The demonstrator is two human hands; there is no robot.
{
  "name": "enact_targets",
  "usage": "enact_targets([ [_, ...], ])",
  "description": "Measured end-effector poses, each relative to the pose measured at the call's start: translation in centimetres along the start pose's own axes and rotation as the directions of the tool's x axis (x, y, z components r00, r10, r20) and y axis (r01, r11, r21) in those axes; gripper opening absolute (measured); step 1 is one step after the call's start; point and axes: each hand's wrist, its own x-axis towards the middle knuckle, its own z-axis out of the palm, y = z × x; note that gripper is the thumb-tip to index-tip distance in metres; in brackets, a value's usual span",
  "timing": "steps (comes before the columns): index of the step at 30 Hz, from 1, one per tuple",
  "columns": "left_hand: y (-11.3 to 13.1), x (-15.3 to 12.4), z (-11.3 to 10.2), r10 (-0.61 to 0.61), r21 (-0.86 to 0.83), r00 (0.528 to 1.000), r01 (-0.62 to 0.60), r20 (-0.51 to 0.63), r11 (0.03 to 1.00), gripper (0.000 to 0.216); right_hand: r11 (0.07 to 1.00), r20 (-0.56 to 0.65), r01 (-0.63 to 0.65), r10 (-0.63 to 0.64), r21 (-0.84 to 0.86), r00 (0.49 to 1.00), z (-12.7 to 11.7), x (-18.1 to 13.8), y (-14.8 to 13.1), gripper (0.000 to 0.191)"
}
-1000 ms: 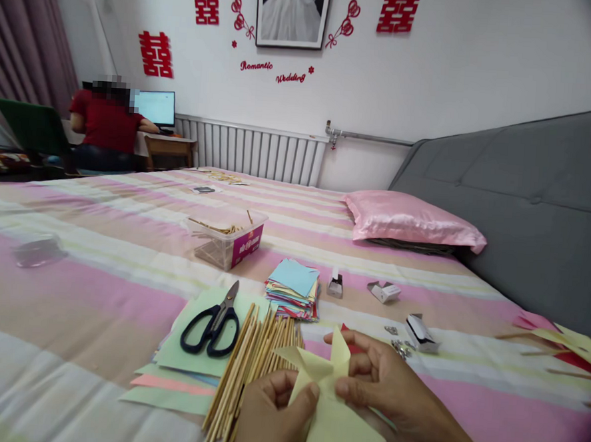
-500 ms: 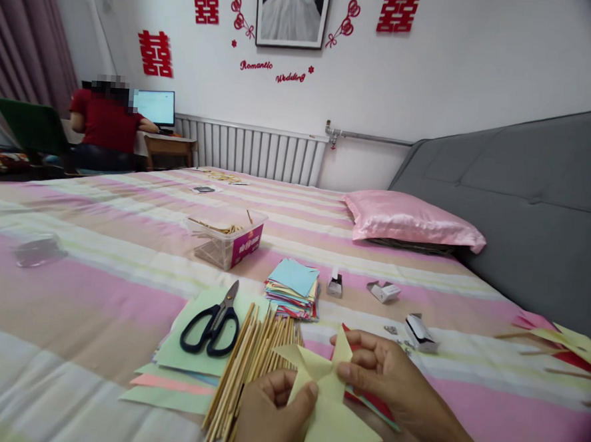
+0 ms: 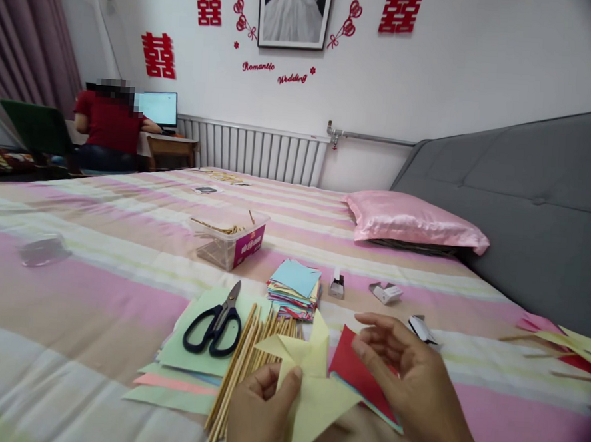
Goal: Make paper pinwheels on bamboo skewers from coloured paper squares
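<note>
Spread beneath everything: striped bed (image 3: 83,328). Opened out at lower right: right hand (image 3: 411,371), near red paper (image 3: 348,364) (touching or not, unclear). At lower centre, pinched in left hand's (image 3: 260,409) grip: yellow paper (image 3: 318,404), raised into points above, flat-looking below, so apparently half shaped, with no stick visibly fixed. Left over: loose sticks (image 3: 243,354) at lower centre, stacked squares (image 3: 295,278) just above. Seemingly done: pinwheels (image 3: 571,340) at right edge. Since half a second ago: released from right fingers, shifted leftward.
</note>
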Motion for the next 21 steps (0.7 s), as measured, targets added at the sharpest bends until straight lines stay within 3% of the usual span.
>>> enact_targets([
  [1,0.1,0.0,-0.1,-0.004,-0.013,1.0,0.004,-0.018,1.0,0.025,0.998,0.019,0.033,-0.032,-0.049,0.999,-0.2,-0.3,-0.3,0.025],
  [3,0.2,0.0,-0.1,-0.017,-0.063,0.998,0.014,-0.054,0.998,0.025,0.993,0.184,0.029,-0.008,-0.116,0.983,-0.5,-0.9,-0.9,0.022],
  [6,0.1,0.1,-0.2,-0.017,-0.135,0.997,0.007,-0.073,0.991,0.027,0.984,0.508,-0.023,0.112,-0.179,0.854,-0.5,-1.7,-1.4,0.036],
  [8,0.0,0.2,-0.3,-0.012,-0.172,0.998,0.001,-0.06,0.985,0.028,0.984,0.588,-0.026,0.127,-0.178,0.799,-0.1,-2.0,-1.4,0.046],
  [12,-0.2,0.4,-0.6,-0.018,-0.234,1.0,0.019,0.006,0.972,0.027,0.983,0.546,-0.009,0.109,-0.182,0.831,1.4,-1.9,-0.9,0.037],
  [21,-0.1,0.3,-0.3,-0.015,-0.3,1.0,0.021,0.021,0.954,0.023,0.986,0.428,-0.159,0.168,-0.058,0.888,2.7,-1.4,-0.3,0.011],
])
